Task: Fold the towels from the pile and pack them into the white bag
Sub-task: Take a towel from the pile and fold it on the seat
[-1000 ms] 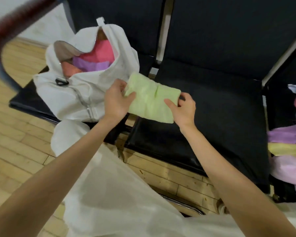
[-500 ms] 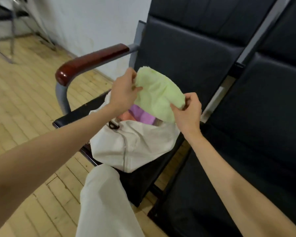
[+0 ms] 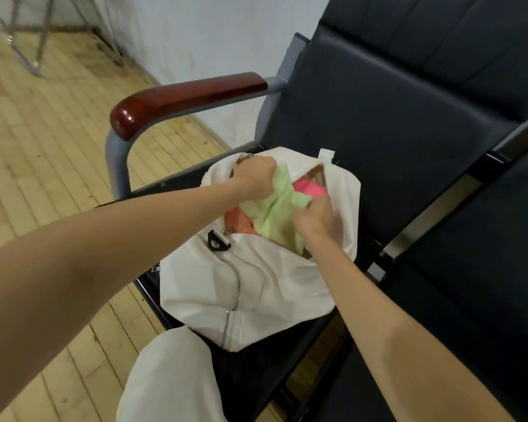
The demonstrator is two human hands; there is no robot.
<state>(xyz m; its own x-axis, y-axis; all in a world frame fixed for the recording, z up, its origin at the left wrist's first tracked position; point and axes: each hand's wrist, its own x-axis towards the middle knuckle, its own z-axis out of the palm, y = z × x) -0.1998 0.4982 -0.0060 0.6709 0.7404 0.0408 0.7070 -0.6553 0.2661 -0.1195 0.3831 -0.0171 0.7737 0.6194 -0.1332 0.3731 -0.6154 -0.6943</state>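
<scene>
While both hands pinch it, left hand [image 3: 253,175] at the far end and right hand [image 3: 316,219] at the near end, the green towel [image 3: 275,213] lies lengthwise across the white bag's [image 3: 250,287] mouth, over pink and orange towels; pushing downward should seat it.

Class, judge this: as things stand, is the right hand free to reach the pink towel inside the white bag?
Probably not yet: the right hand grips the green towel, which overlaps the pink towel in the white bag.
</scene>
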